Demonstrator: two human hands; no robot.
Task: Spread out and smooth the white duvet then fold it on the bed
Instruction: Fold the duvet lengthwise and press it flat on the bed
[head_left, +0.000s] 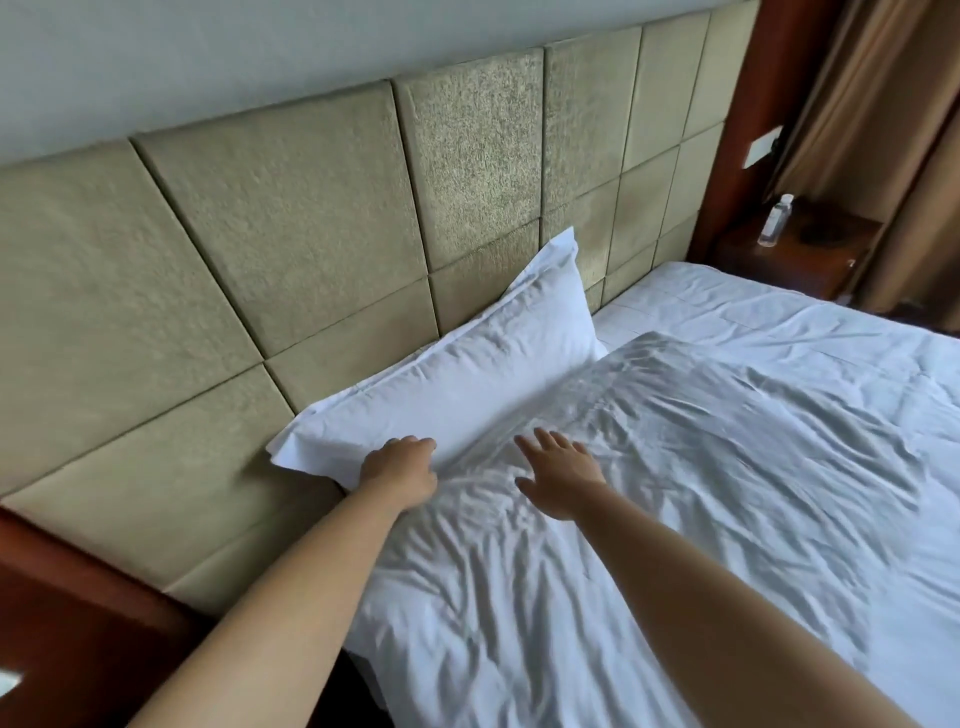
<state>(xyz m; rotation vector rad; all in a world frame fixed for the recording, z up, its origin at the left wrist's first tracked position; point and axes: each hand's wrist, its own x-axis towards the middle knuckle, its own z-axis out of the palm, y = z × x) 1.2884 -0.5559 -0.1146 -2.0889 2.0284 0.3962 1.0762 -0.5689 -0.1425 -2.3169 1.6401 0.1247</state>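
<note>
- White duvet (675, 493) is lying crumpled across the bed (727, 296), covering most of the mattress; its top edge is running up toward the headboard end, overlapping the lower part of the pillow (483, 353).
- We're seeing heavy wrinkles everywhere, densest in the near left part by the bed edge; we're judging the spreading step as still in hand, folding not begun.
- Right hand (563, 480) is lying palm-down on the duvet just beside the pillow, fingers (543, 439) splayed and flat, gripping nothing.
- Left hand (400, 467) is sitting at the near corner of the pillow where the duvet edge is meeting it, fingers (415, 442) curled over; we're unable to tell whether they're pinching the pillow, the duvet edge, or just pressing.
- Key relation: the duvet's long run is stretching away to the right and down from both hands, so most of the cloth is lying right of the fingers; right hand is the nearer one to that expanse, left hand to the bed's edge and top corner.
- We're guessing a smoothing sweep would be going from the pillow outward to the right.
- Around it: padded green headboard (311, 234) behind the pillow, a wooden nightstand (800, 249) at the far side carrying a clear bottle (775, 221), brown curtain (883, 130) beyond.
</note>
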